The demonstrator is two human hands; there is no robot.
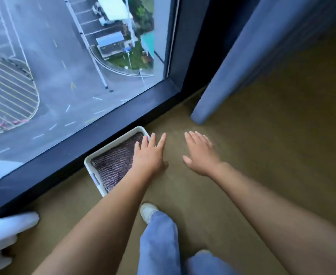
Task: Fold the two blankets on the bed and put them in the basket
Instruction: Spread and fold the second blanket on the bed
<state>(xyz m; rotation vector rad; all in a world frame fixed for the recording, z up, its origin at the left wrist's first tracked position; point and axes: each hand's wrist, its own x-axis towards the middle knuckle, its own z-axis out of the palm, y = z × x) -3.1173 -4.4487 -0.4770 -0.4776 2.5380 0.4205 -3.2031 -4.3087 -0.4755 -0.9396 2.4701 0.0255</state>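
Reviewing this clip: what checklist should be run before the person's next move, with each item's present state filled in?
1. Dark brown woven blanket lies folded inside the white plastic basket: ok.
2. Second blanket also in the basket: cannot tell; only one fabric shows.
3. Left hand holds nothing, fingers straight over the basket's edge: ok.
4. Right hand holds nothing, open over the olive carpet: ok.
5. Basket stands level on the carpet beside the dark window frame: ok.

My one camera sits on my head, wide-angled, facing forward and steeply down at the floor [262,155] beside the window [64,76], with the basket [111,144] close, just below centre.
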